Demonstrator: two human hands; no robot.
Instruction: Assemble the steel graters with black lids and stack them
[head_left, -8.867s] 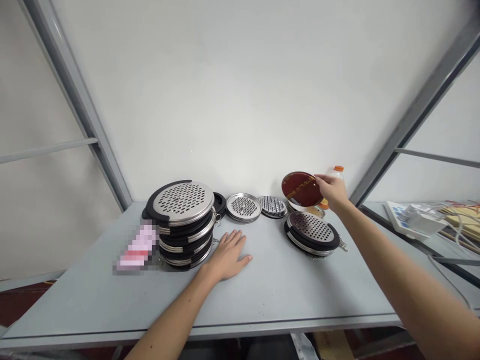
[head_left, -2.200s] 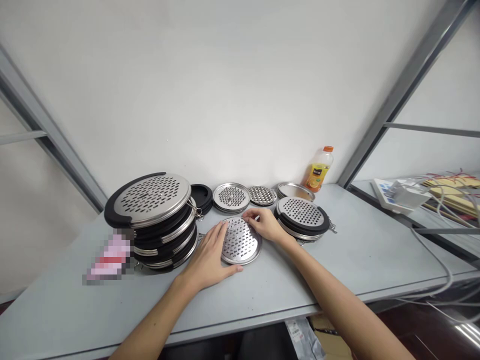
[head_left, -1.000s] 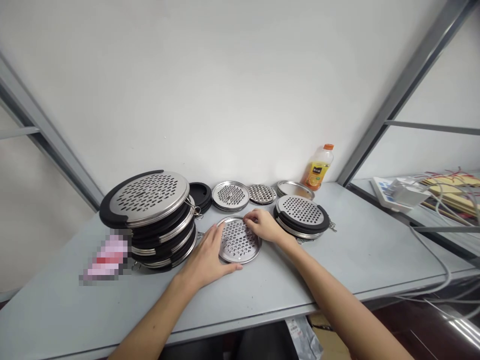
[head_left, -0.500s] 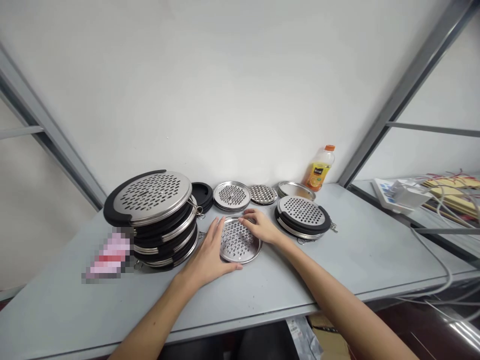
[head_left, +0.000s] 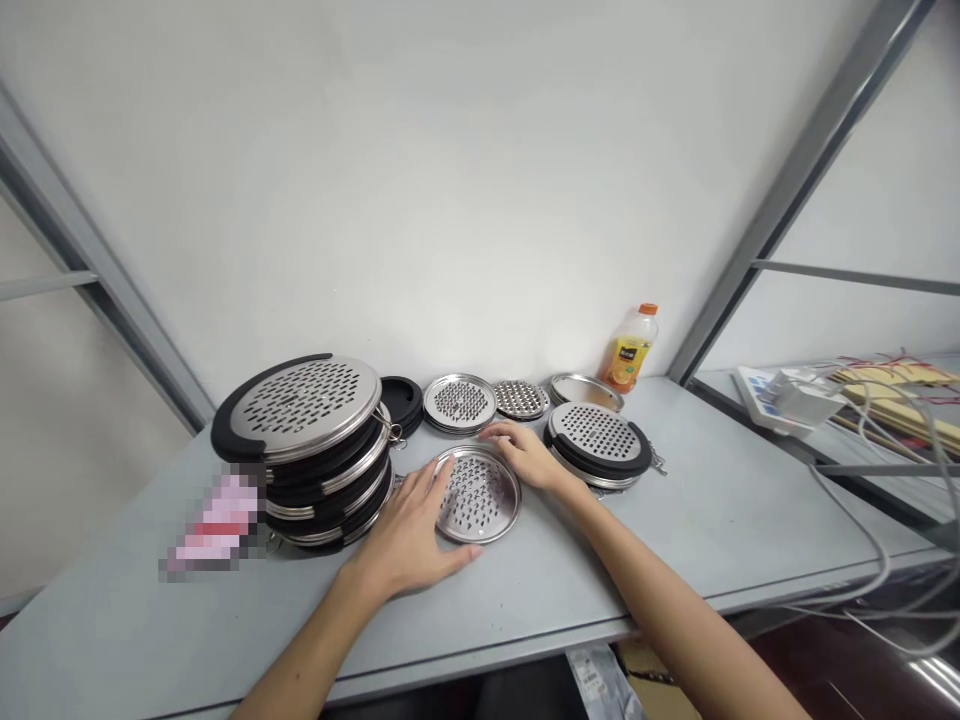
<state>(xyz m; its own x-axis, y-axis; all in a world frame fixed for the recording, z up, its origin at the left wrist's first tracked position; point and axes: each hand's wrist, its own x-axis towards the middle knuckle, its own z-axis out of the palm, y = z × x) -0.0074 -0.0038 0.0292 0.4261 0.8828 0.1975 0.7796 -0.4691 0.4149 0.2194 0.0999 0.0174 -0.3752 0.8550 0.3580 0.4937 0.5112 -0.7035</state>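
A round steel grater plate [head_left: 480, 500] with a raised rim lies on the table between my hands. My left hand [head_left: 409, 530] rests along its left side, fingers stretched and thumb spread below; the fingertips overlap the rim. My right hand [head_left: 525, 455] is at the plate's upper right edge, its fingers bent loosely and slightly apart, with nothing seen between them. Left of my left hand stands a tall stack of round graters [head_left: 307, 410] with black edging and wire clasps. Just right of my right hand lies another black-edged grater [head_left: 600, 435].
Along the wall stand black rings [head_left: 400, 400], rimmed grater plates [head_left: 459, 402], toothed grater discs [head_left: 521, 398], shiny rimmed plates [head_left: 589, 390] and an orange-capped juice bottle [head_left: 630, 350]. A pixelated pink item [head_left: 217, 525] lies left. Beyond the right post are a power strip [head_left: 776, 400] and cables.
Earlier my right hand held up a reddish-looking disc; then both hands were at the plate on the table. My right fingers have since loosened from its upper rim. My left hand stays put.
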